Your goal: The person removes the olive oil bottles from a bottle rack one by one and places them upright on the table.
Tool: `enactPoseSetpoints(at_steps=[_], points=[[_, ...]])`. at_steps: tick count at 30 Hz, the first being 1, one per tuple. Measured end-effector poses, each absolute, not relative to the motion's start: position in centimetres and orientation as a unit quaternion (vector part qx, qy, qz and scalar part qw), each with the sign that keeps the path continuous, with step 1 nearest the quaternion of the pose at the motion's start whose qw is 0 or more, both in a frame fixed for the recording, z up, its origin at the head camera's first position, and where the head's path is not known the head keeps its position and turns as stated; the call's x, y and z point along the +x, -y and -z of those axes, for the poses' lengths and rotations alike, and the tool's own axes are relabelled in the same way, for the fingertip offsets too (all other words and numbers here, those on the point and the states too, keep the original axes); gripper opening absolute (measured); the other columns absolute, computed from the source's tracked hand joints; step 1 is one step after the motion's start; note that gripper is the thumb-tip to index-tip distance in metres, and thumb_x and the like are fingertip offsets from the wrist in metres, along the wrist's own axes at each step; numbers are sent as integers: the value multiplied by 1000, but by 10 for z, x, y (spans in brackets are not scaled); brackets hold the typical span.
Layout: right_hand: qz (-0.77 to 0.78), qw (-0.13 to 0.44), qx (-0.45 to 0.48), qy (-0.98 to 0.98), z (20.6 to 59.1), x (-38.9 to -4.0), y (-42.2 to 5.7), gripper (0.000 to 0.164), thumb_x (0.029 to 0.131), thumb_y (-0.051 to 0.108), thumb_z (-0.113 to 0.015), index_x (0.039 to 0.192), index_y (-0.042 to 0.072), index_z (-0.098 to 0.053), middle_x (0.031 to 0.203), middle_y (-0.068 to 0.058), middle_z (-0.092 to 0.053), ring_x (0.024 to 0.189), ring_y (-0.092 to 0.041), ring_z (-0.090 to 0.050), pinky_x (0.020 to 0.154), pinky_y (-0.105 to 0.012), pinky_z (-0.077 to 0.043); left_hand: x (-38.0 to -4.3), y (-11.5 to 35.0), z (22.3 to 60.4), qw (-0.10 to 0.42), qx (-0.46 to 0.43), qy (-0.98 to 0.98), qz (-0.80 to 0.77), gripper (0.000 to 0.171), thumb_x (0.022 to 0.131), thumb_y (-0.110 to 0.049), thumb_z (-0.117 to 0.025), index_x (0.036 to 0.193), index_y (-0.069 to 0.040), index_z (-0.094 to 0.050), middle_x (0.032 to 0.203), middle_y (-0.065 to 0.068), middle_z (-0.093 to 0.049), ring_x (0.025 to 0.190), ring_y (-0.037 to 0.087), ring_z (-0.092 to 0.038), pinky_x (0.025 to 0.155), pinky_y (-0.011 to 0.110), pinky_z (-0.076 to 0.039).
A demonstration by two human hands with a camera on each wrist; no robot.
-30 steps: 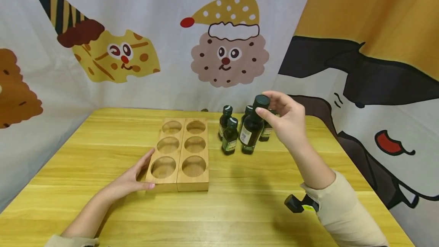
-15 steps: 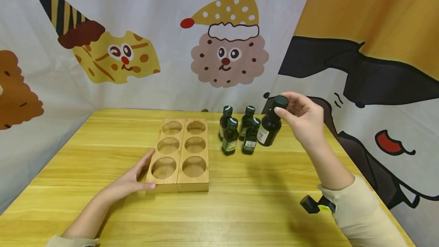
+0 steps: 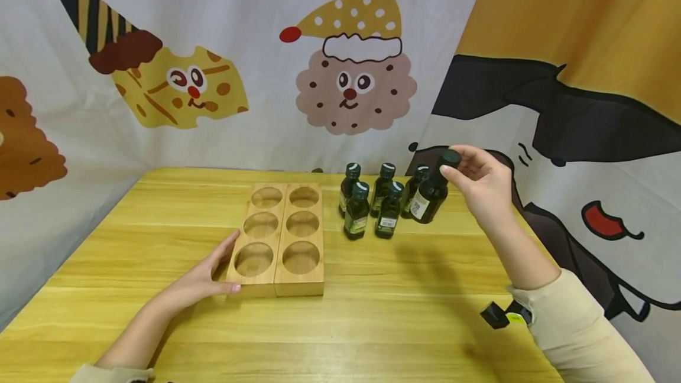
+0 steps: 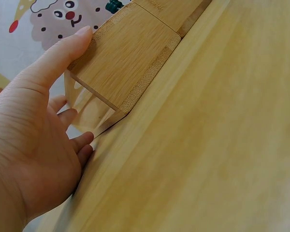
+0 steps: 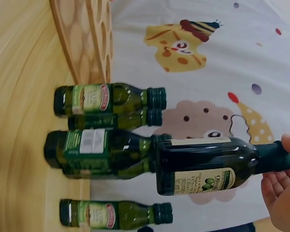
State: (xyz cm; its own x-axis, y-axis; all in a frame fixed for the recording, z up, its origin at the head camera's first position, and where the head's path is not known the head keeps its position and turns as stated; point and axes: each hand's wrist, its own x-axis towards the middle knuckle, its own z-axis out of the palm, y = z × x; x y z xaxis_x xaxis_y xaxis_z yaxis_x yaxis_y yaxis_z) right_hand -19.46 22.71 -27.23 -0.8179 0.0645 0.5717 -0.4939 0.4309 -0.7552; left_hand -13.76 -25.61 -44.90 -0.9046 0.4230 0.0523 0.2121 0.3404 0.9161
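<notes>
My right hand [image 3: 486, 185] pinches a dark green olive oil bottle [image 3: 430, 197] by its cap. The bottle hangs tilted above the table, in front of the smaller bottles. Its pale label [image 5: 205, 181] shows olives. Several small green-capped olive oil bottles, such as one nearest the holder [image 3: 356, 213] and another in the front [image 3: 388, 211], stand upright in a cluster. My left hand [image 3: 199, 281] rests against the left side and near corner of a wooden holder [image 3: 275, 247] with round wells, thumb in front and fingers along the side. The thumb [image 4: 63, 55] lies extended.
The yellow wooden table [image 3: 367, 324] runs back to a printed cloth [image 3: 213, 146] behind it. A black device [image 3: 495, 315] is on my right wrist. The holder stands left of the small bottles.
My right hand has moved right with the large bottle, away from the front of the small bottle cluster, uncovering more of the small bottles. The left hand and holder have stayed put.
</notes>
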Motion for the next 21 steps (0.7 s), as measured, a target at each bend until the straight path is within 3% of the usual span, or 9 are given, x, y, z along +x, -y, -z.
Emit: enactPoseSetpoints(at_steps=[9, 21], points=[[-523, 259, 100, 806, 281, -209, -239, 31, 85, 10, -74, 113, 3, -65, 89, 3, -63, 83, -10, -60, 73, -16, -50, -137, 255, 447, 98, 196, -812, -540, 103, 81, -13, -75, 155, -16, -3, 155, 27, -7, 137, 51, -11, 99, 75, -5], [-511, 252, 79, 818, 296, -222, -249, 35, 85, 18, -74, 116, 4, -64, 90, 3, -62, 84, -10, -58, 72, -16, -49, -138, 256, 448, 95, 202, -808, -545, 104, 80, -11, -75, 154, -8, -2, 154, 28, -8, 137, 51, -11, 99, 75, -3]])
